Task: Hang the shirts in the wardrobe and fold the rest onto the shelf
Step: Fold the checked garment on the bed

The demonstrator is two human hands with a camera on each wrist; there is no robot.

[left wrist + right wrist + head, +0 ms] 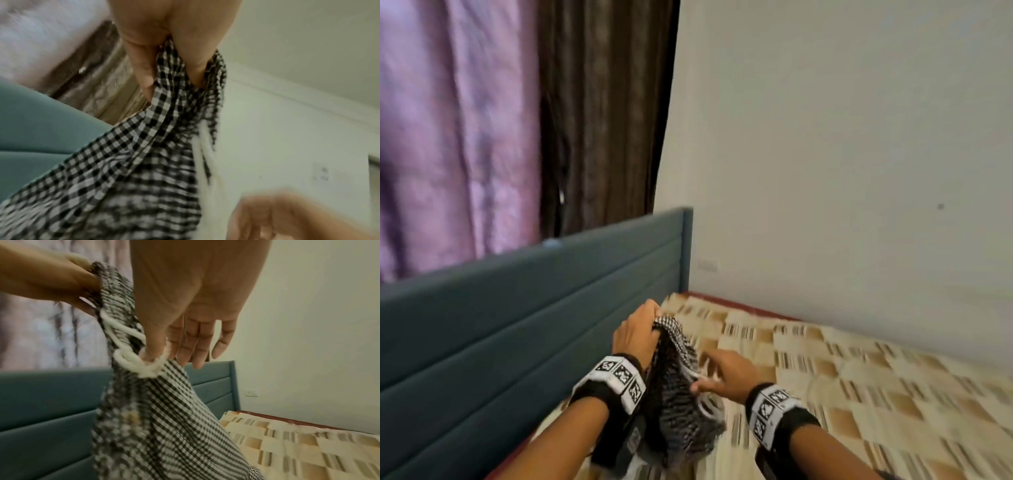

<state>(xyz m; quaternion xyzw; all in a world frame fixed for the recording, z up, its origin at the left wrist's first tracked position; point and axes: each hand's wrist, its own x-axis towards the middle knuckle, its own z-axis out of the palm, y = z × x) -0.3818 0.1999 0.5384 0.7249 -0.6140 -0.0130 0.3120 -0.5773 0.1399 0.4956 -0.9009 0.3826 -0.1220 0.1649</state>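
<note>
Where it hangs over the bed [859, 394], checked garment [678, 404]: left hand [635, 334] clamps its top; right hand [726, 375] pinches its white cord [131, 363].

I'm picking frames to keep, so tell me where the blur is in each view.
Head view: the bedspread streaks and the checked garment smears. Left wrist view: the right hand is a soft blur, the checks near the left hand crisp. Right wrist view: the garment's lower half smears.
</note>
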